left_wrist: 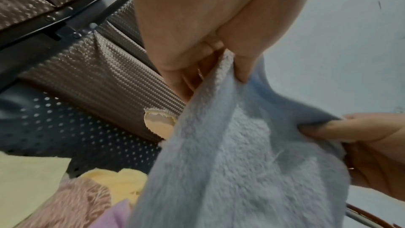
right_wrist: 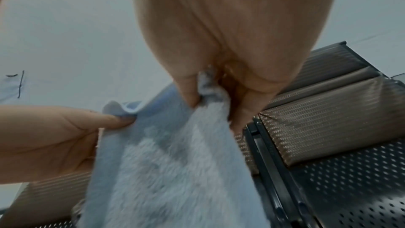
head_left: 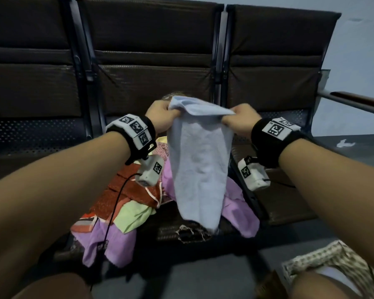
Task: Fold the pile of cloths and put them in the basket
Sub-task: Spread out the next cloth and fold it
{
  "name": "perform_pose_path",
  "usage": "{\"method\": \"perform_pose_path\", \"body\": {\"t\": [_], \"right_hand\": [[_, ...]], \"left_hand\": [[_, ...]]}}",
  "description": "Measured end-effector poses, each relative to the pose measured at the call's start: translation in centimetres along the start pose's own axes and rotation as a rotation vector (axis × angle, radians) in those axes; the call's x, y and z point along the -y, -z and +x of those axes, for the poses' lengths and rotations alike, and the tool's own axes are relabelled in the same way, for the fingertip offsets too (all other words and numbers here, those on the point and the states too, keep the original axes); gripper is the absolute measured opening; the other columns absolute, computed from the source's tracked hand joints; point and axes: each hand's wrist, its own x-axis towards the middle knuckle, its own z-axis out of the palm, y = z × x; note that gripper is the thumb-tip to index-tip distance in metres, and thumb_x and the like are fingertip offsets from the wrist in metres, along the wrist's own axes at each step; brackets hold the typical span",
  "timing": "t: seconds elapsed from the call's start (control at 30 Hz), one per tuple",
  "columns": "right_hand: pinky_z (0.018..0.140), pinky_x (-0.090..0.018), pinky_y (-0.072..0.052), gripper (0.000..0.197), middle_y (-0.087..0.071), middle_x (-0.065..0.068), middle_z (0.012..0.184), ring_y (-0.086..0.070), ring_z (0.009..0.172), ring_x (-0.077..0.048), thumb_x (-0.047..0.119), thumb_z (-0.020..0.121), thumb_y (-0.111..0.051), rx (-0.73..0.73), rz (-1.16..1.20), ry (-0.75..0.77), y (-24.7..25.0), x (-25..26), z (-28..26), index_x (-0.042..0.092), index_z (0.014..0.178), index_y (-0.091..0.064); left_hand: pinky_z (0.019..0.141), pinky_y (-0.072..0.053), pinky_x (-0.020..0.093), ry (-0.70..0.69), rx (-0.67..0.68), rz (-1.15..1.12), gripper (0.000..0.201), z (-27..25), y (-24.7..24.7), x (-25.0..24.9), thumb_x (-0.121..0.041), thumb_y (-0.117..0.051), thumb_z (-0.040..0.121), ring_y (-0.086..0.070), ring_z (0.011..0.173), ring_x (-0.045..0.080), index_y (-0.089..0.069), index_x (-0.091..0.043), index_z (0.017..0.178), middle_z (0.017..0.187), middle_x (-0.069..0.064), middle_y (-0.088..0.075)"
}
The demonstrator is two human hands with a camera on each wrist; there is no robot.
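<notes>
Above the pile (head_left: 138, 203) on the middle seat (head_left: 194, 230), we hold the blue towel (head_left: 200, 169) up by its top edge. Left hand (head_left: 161, 116) pinches the left corner, right hand (head_left: 239, 119) the right corner, fingers curled tight on fabric in both wrist views. Towel hangs limp, narrowing toward the near end: light, soft terry, no stiffness, probably grippy rather than slick. Corners look like the best hold for folding. Basket not in view.
</notes>
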Motion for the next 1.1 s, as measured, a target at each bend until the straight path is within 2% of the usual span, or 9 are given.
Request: {"method": "perform_pose_path", "body": {"t": [0.07, 0.17, 0.33, 0.47, 0.63, 0.73, 0.83, 0.93, 1.1], "right_hand": [[0.064, -0.028, -0.040, 0.025, -0.057, 0.000, 0.068, -0.055, 0.074, -0.020, 0.016, 0.088, -0.058, -0.120, 0.077, 0.103, 0.2, 0.4, 1.5, 0.022, 0.063, -0.058], [0.067, -0.029, -0.040, 0.016, -0.057, 0.004, 0.070, -0.054, 0.074, -0.014, 0.023, 0.088, -0.056, -0.244, 0.173, 0.241, 0.4, 1.7, 3.1, 0.023, 0.073, -0.061], [0.065, -0.031, -0.041, 0.027, -0.063, -0.006, 0.071, -0.054, 0.069, -0.011, 0.029, 0.086, -0.055, -0.201, 0.261, 0.235, -0.9, 0.3, 2.8, 0.007, 0.081, -0.070], [0.068, -0.033, -0.041, 0.024, -0.064, -0.013, 0.078, -0.053, 0.075, -0.015, 0.016, 0.091, -0.056, 0.012, 0.208, 0.143, -4.2, -3.8, 0.2, 0.002, 0.098, -0.074], [0.078, -0.042, -0.055, 0.024, -0.068, -0.019, 0.095, -0.065, 0.084, -0.027, 0.013, 0.095, -0.063, 0.528, 0.231, -0.160, -7.5, -8.0, -4.3, -0.006, 0.109, -0.067], [0.065, -0.036, -0.057, 0.026, -0.060, -0.020, 0.087, -0.062, 0.071, -0.029, 0.012, 0.098, -0.059, 0.753, 0.188, -0.334, -9.3, -9.2, -6.9, -0.008, 0.113, -0.060], [0.053, -0.029, -0.058, 0.020, -0.061, -0.017, 0.082, -0.063, 0.060, -0.022, 0.011, 0.097, -0.058, 0.813, 0.174, -0.444, -11.0, -9.8, -8.1, -0.005, 0.109, -0.060], [0.055, -0.030, -0.057, 0.019, -0.062, -0.018, 0.086, -0.060, 0.067, -0.025, 0.013, 0.097, -0.059, 0.803, 0.179, -0.450, -11.8, -10.2, -7.4, -0.003, 0.106, -0.061], [0.051, -0.024, -0.054, 0.020, -0.067, -0.011, 0.086, -0.064, 0.064, -0.017, 0.017, 0.095, -0.064, 0.450, 0.175, -0.250, -13.2, -10.5, -2.9, -0.002, 0.100, -0.068]], "left_hand": [[0.072, -0.053, 0.030, -0.060, -0.106, 0.006, 0.018, 1.9, 0.2, -0.8, -0.019, -0.065, 0.091, -0.064, 0.086, 0.012, -0.075, -0.009, 0.101, 0.096, 0.009, -0.074], [0.073, -0.057, 0.031, -0.131, -0.179, -0.169, 0.009, 4.0, 1.0, -2.6, -0.021, -0.069, 0.087, -0.067, 0.083, 0.009, -0.076, -0.017, 0.088, 0.091, 0.004, -0.076], [0.071, -0.059, 0.029, -0.134, -0.066, -0.324, 0.020, 3.0, 2.0, -1.3, -0.004, -0.073, 0.079, -0.071, 0.079, 0.010, -0.077, -0.020, 0.091, 0.084, -0.001, -0.078], [0.077, -0.052, 0.032, 0.071, 0.106, -0.226, 0.032, -1.0, 1.3, 4.0, 0.003, -0.070, 0.082, -0.065, 0.083, 0.017, -0.074, -0.007, 0.111, 0.093, 0.009, -0.074], [0.072, -0.047, 0.036, 0.375, 0.474, -0.043, 0.026, -6.8, 1.2, 9.8, -0.005, -0.073, 0.081, -0.061, 0.079, 0.027, -0.068, 0.011, 0.102, 0.090, 0.018, -0.067], [0.057, -0.049, 0.025, 0.505, 0.741, 0.033, 0.010, -9.2, 1.0, 11.0, -0.006, -0.066, 0.090, -0.064, 0.061, 0.021, -0.070, 0.003, 0.092, 0.074, 0.011, -0.069], [0.055, -0.045, 0.025, 0.553, 0.846, 0.145, 0.006, -9.9, 0.5, 11.7, -0.008, -0.066, 0.090, -0.061, 0.067, 0.021, -0.070, -0.007, 0.086, 0.077, 0.007, -0.068], [0.055, -0.049, 0.027, 0.538, 0.748, 0.206, 0.013, -8.7, -0.4, 12.5, -0.015, -0.068, 0.090, -0.065, 0.066, 0.023, -0.069, -0.003, 0.093, 0.081, 0.009, -0.071], [0.093, -0.055, 0.050, 0.362, 0.357, 0.265, 0.030, -5.4, -2.3, 15.2, -0.027, -0.067, 0.092, -0.068, 0.102, 0.036, -0.069, -0.004, 0.111, 0.112, 0.017, -0.071]]}}
